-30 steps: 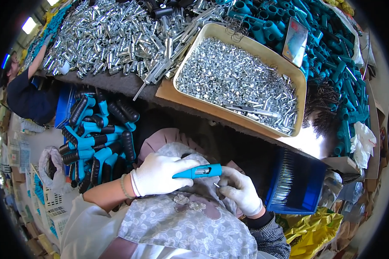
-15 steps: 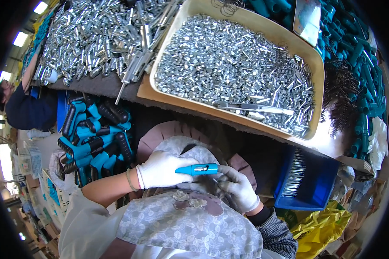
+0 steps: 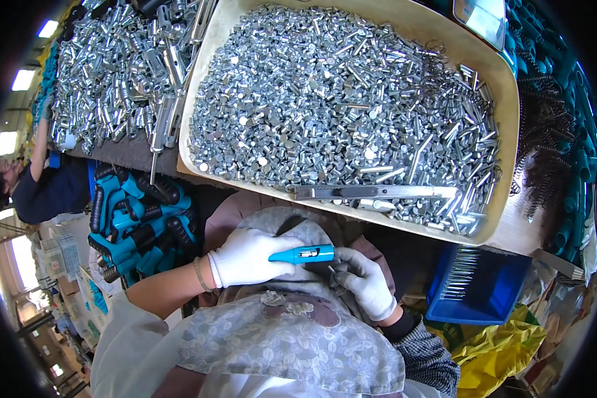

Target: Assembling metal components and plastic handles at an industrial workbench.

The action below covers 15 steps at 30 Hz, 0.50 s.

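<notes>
Beige tray (image 3: 504, 99) heaped with small steel pins (image 3: 325, 99) at surface front edge, blue bin (image 3: 504, 298) of pins below, left hand (image 3: 245, 257) clamped on blue tool handle (image 3: 303, 254), right hand (image 3: 365, 282) pinching a small metal part.

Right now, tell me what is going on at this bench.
A person in white gloves works over their lap. The left hand grips a turquoise plastic handle, and the right hand pinches a small metal piece at its tip. Ahead sits a beige tray heaped with small silver metal pins.
</notes>
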Available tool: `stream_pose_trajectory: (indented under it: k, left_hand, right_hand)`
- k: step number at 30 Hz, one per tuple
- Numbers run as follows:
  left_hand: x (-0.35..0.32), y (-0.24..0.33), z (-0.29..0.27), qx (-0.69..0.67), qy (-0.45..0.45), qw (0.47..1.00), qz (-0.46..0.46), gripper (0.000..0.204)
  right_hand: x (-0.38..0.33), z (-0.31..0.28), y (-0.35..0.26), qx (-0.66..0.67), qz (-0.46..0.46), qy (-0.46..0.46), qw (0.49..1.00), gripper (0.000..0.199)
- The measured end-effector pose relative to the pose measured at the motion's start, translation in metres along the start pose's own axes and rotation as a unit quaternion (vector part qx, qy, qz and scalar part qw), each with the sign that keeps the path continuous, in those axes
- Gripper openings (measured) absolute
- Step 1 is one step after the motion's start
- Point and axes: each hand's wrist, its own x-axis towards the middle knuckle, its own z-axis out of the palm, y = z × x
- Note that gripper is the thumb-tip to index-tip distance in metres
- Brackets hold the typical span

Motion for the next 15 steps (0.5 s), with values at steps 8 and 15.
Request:
stream_pose_trajectory:
  k: [8, 15]
  left_hand:
    - [-0.005, 0.013, -0.011, -0.048, 0.018, 0.998, 0.018, 0.044]
    - [-0.01, 0.028, -0.021, -0.067, 0.055, 0.994, 0.063, 0.045]
  right_hand:
    - [-0.005, -0.008, -0.016, -0.026, -0.047, 0.008, 0.999, 0.038]
    - [-0.001, -0.014, -0.014, 0.101, -0.105, -0.024, 0.989, 0.024]
